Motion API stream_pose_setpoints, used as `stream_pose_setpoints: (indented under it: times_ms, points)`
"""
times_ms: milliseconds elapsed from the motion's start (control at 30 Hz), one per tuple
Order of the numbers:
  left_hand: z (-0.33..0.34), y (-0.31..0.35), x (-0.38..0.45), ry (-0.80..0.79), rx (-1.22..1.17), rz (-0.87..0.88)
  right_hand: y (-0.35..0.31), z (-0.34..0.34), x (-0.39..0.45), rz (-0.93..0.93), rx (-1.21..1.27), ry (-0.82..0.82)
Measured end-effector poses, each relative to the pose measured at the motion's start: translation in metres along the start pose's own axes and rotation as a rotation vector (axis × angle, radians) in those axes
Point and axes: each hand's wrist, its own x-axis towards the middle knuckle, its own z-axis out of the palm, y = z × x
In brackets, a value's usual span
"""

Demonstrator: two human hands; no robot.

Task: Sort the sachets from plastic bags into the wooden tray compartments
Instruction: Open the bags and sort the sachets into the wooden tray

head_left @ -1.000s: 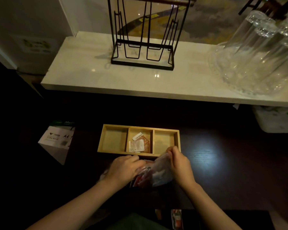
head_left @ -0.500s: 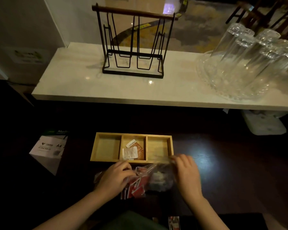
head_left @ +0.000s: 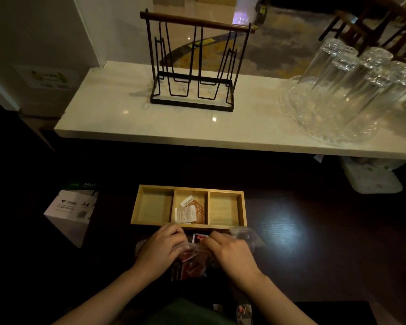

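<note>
A wooden tray (head_left: 244, 208) with three compartments lies on the dark table. Its middle compartment holds a few white and brown sachets (head_left: 189, 211); the left and right compartments are bare. Just in front of the tray a clear plastic bag (head_left: 245, 234) of red sachets (head_left: 190, 263) rests on the table. My left hand (head_left: 161, 248) grips the bag's left side. My right hand (head_left: 230, 253) is closed on the bag next to it, fingers among the red sachets. One red sachet (head_left: 199, 238) shows between my hands.
A white A4 paper box (head_left: 72, 211) stands left of the tray. Behind, a pale counter (head_left: 117, 118) carries a black wire rack (head_left: 193, 66) and several upturned glasses on a glass dish (head_left: 345, 95). Another sachet (head_left: 243, 311) lies near my lap.
My right hand has moved left from the bag's right end to its middle, close to my left hand. The bag now lies lower and flatter on the table.
</note>
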Motion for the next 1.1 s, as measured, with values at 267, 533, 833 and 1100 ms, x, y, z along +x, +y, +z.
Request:
stream_pose_setpoints:
  times_ms: [267,533,833,1100]
  points:
    - [-0.012,0.009,-0.004,-0.075,-0.056,-0.003,-0.016,-0.01,0.012,0.148,0.269,-0.057]
    - [-0.02,0.045,0.002,0.163,-0.079,-0.191,-0.009,-0.042,0.015,0.672,1.175,-0.38]
    - [-0.036,0.087,0.002,0.019,-0.691,-0.351,-0.008,-0.047,0.01,0.609,1.831,-0.157]
    - [-0.046,0.101,0.014,0.043,-0.571,-0.35,-0.027,-0.064,0.019,0.588,1.359,0.004]
